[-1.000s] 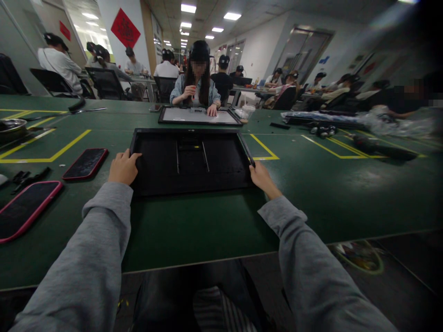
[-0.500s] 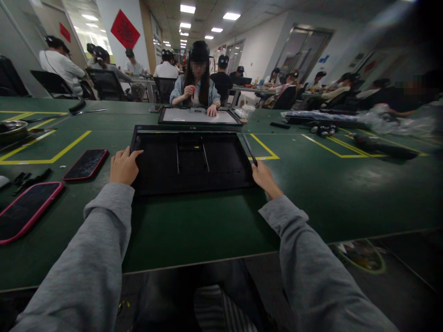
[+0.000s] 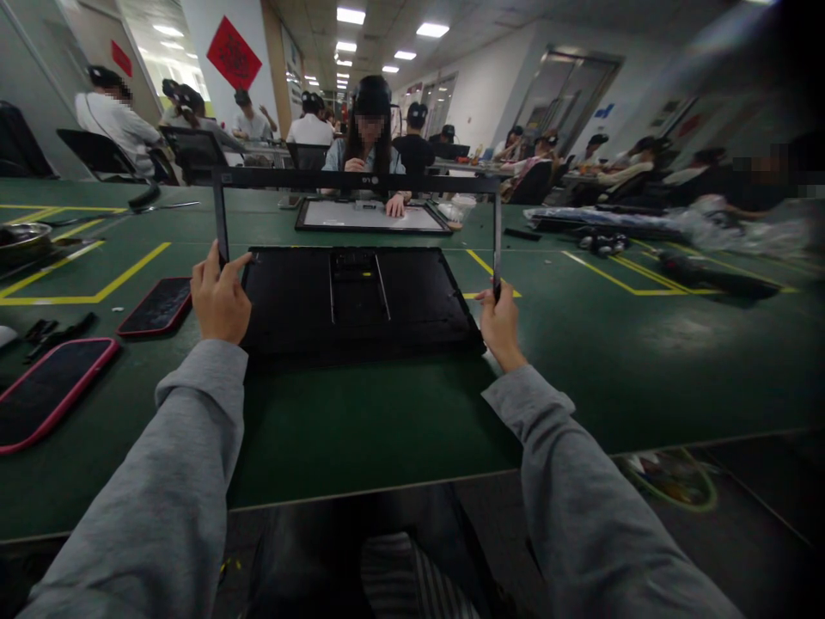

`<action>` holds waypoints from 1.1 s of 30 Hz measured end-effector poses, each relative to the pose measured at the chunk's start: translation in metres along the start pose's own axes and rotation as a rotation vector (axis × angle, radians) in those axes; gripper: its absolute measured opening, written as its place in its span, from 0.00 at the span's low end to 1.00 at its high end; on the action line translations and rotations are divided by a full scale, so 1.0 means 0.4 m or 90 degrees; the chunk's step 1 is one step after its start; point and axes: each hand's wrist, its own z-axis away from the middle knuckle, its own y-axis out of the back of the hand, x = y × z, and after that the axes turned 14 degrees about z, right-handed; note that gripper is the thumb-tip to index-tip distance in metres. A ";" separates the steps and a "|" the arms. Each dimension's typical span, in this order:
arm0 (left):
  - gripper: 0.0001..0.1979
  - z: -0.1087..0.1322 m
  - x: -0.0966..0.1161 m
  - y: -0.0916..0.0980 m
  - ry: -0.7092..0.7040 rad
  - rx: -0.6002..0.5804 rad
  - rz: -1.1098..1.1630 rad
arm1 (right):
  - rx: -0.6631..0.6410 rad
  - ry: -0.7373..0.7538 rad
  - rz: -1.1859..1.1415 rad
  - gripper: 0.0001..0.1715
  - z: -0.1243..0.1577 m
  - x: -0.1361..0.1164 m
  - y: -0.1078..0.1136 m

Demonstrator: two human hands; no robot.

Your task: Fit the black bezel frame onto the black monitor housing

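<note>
Phone point(image 3: 155, 307) nr L hand point(image 3: 221, 297) w/ blk frame point(image 3: 348, 180).

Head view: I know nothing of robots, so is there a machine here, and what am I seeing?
There is no robot here: a person is working bare-handed. The picture comes from a camera worn on that person's head, looking forward and down past the grey sleeves. The left hand and right hand hold a thin black frame by its sides. Below it, on the green table, lies a black shell. Off to the left are a red-edged phone and a pink-edged phone. Opposite, a co-worker's hand rests on a pale panel.
</note>
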 end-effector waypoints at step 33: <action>0.24 0.005 -0.017 -0.007 0.030 -0.045 0.042 | -0.042 -0.041 0.016 0.25 0.005 -0.016 0.003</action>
